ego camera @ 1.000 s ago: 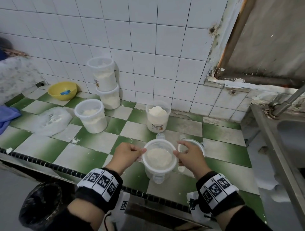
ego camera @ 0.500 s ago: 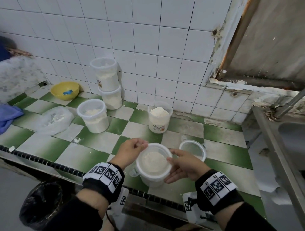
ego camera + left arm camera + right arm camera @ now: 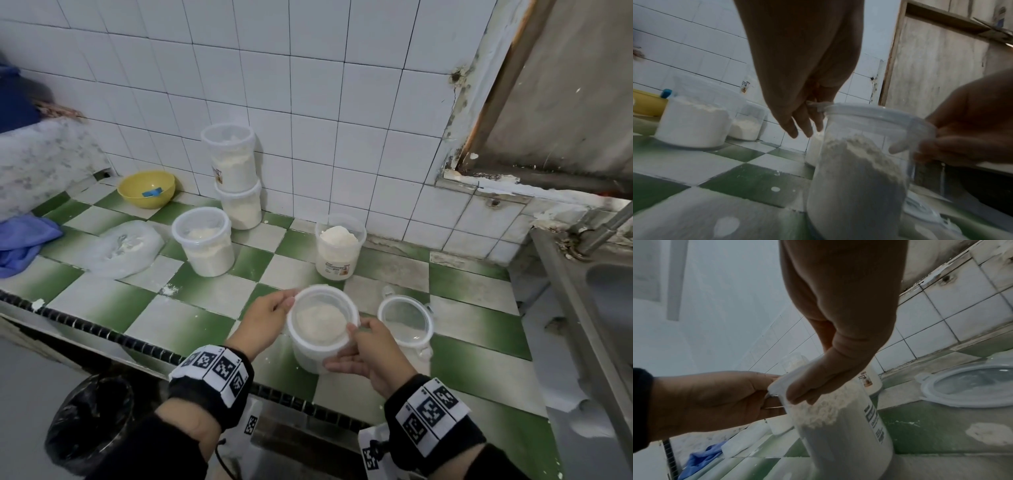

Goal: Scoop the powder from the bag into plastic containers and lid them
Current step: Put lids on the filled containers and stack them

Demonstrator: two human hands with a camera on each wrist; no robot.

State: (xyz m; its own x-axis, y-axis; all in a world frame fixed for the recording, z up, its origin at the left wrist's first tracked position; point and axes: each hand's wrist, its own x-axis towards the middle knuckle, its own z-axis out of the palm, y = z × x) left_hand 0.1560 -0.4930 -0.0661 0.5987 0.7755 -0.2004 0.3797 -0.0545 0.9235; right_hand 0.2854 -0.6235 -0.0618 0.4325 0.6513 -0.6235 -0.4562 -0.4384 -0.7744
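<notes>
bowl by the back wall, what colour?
Yellow bowl, with a small blue thing inside. Clearest in the head view.

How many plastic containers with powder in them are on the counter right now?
5: one held by both hands, one behind it, one beside the bag, two stacked at the wall.

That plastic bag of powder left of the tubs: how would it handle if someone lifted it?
The plastic bag lies slumped and crumpled on the counter, so it is probably floppy and would sag when lifted. It looks thin and only partly filled, so likely light. Its mouth appears loose; powder might spill if it tips.
</notes>
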